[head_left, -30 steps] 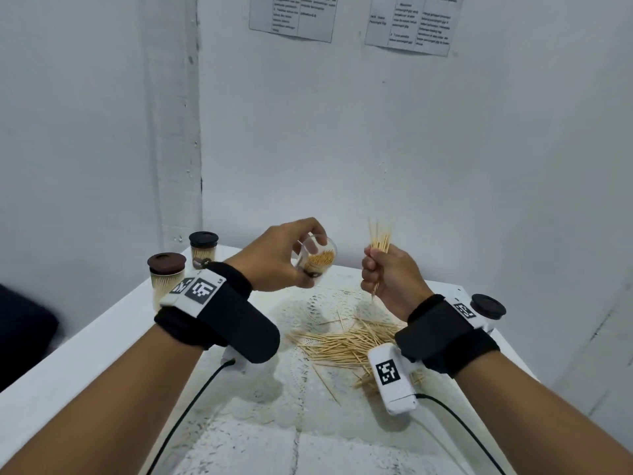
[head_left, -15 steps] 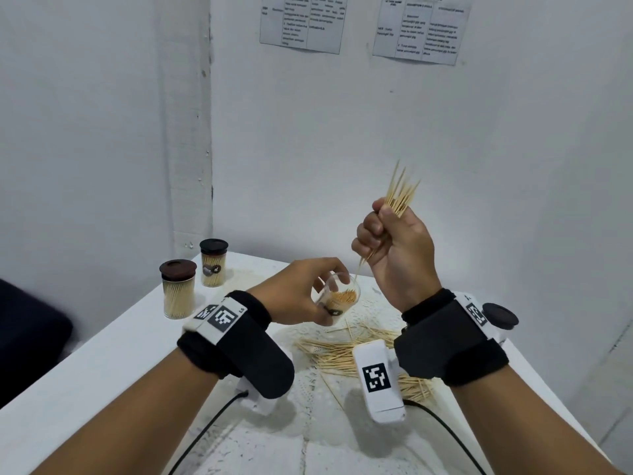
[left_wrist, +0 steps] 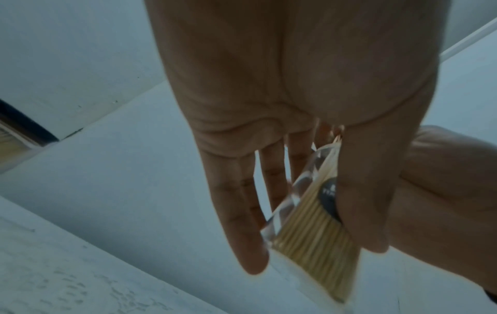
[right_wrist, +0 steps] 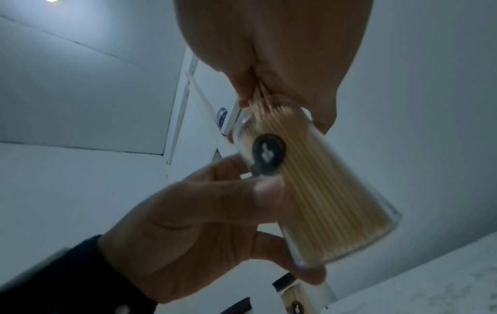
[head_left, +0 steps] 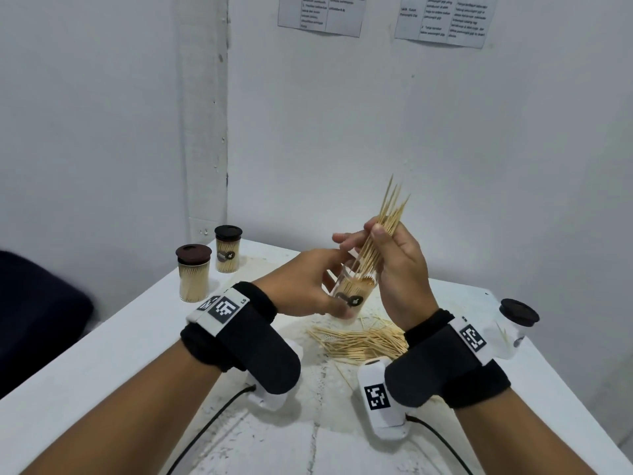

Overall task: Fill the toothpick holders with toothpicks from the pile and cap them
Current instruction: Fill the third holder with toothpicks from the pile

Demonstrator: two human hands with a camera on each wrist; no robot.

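Observation:
My left hand (head_left: 308, 286) grips a clear uncapped toothpick holder (head_left: 352, 293) above the table, thumb and fingers round its wall. The holder (right_wrist: 309, 187) is partly packed with toothpicks and bears a dark round label. My right hand (head_left: 394, 265) pinches a bundle of toothpicks (head_left: 383, 231); their lower ends are inside the holder's mouth and the tips fan upward. In the left wrist view the holder (left_wrist: 309, 223) shows between my fingers and thumb. The loose toothpick pile (head_left: 359, 341) lies on the table below both hands.
Two capped, filled holders (head_left: 193, 272) (head_left: 227, 248) stand at the table's back left. A capped holder (head_left: 517, 323) holding a few picks stands at the right, near the edge. Wrist-camera cables trail over the white table (head_left: 102, 354) toward me. A wall corner is close behind.
My right hand came down from its raised position and brought the bundle's lower ends into the holder's mouth. The left hand tilted the holder more upright and lifted it a little.

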